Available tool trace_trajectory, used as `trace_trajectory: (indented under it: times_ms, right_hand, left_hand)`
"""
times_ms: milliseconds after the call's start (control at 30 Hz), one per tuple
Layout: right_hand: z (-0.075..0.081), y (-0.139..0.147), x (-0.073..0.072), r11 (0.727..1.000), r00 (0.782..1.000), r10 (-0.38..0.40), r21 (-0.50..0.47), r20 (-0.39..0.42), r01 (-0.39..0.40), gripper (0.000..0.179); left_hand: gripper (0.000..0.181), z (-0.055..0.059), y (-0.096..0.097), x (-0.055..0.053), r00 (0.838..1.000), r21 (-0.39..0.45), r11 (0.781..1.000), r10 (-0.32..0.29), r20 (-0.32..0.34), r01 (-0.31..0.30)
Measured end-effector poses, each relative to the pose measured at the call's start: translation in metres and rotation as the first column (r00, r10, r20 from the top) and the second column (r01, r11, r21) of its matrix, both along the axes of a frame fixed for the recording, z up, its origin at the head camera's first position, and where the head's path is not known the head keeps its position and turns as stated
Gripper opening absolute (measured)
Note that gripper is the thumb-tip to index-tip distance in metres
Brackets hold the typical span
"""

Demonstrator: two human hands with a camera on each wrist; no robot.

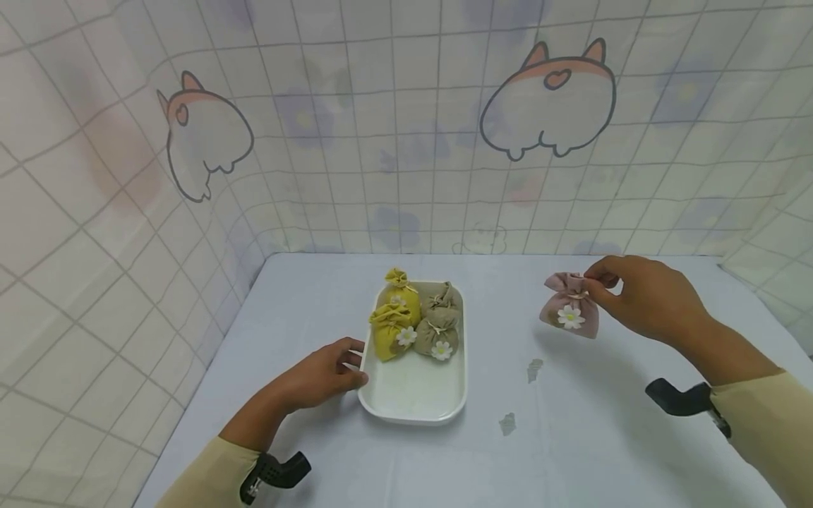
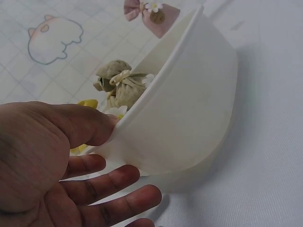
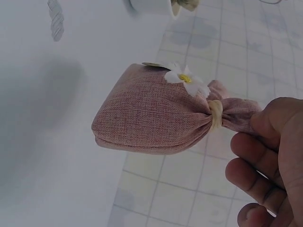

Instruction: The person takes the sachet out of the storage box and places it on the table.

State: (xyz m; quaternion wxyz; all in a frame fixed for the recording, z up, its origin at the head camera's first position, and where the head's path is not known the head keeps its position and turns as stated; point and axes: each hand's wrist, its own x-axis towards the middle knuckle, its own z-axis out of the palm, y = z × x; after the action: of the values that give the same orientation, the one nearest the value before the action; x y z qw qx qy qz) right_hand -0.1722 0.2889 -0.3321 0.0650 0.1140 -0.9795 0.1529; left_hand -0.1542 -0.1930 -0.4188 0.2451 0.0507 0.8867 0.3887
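Observation:
My right hand point(image 1: 654, 300) pinches the gathered neck of a pink drawstring pouch point(image 1: 574, 310) between thumb and fingers. The pouch hangs above the table at the right, with a white daisy on its front and a pale cord around its neck point(image 3: 216, 115). My left hand point(image 1: 320, 377) touches the left edge of a white tray point(image 1: 413, 395), its fingers loosely spread along the outside wall. Two yellow pouches point(image 1: 395, 331) and two grey-beige pouches point(image 1: 438, 331) fill the tray's far half. The left wrist view shows the thumb point(image 2: 97, 125) against the rim.
A white cloth covers the table point(image 1: 305, 296). Two small grey patches point(image 1: 535, 370) lie on it to the right of the tray. Behind and at the sides hangs a checked curtain point(image 1: 381, 141) with cartoon animal prints.

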Motion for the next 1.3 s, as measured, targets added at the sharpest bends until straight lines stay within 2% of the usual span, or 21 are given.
trace_trajectory:
  times_ms: [533, 833, 1000, 1200, 1300]
  right_hand:
    - [-0.004, 0.02, 0.002, 0.999, 0.999, -0.044, 0.02, 0.001, 0.044, 0.029]
    - [-0.006, 0.022, 0.001, 0.995, 0.995, -0.091, -0.024, 0.039, 0.092, 0.027]
    - [-0.009, 0.017, -0.001, 0.996, 0.995, -0.079, -0.027, 0.067, 0.081, 0.029]
    - [-0.012, 0.009, -0.004, 0.998, 0.993, -0.04, -0.043, 0.112, 0.045, 0.04]
    - [-0.014, 0.003, -0.007, 0.997, 0.991, -0.034, -0.06, 0.133, 0.042, 0.039]
  left_hand:
    - [0.055, 0.001, 0.0, 0.001, 1.0, 0.004, 1.0, -0.013, 0.005, 0.013]
    - [0.056, 0.0, -0.001, 0.001, 1.0, 0.009, 1.0, -0.015, 0.001, 0.015]
    - [0.055, -0.001, -0.001, 0.001, 1.0, 0.01, 1.0, -0.012, 0.002, 0.012]
    - [0.055, 0.0, -0.001, 0.001, 1.0, 0.006, 1.0, -0.007, 0.005, 0.007]
    - [0.055, 0.0, -0.001, 0.0, 1.0, 0.005, 1.0, -0.006, 0.004, 0.006]
